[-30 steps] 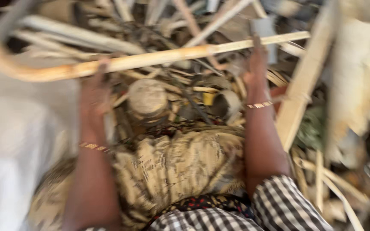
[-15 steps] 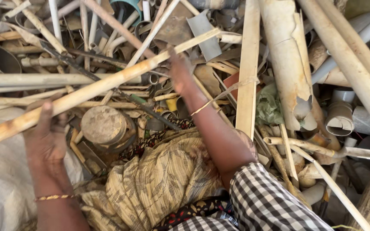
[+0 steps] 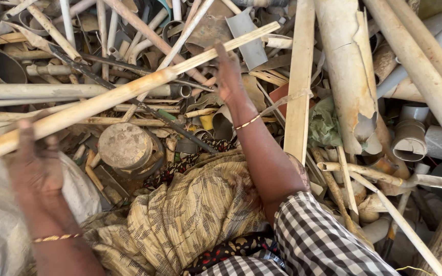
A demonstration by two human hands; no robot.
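Tilted steeper than half a second ago, the long pale pipe (image 3: 129,92) now runs from 8 o'clock up to 1 o'clock across the scrap heap. My left hand (image 3: 34,163) grips its low end, fingers curled beneath it; my right hand (image 3: 229,76) steadies the upper stretch, though I cannot tell how those fingers sit. Below lie a round dusty lid (image 3: 125,145) and, at 3 o'clock, broken wide tubes (image 3: 346,66).
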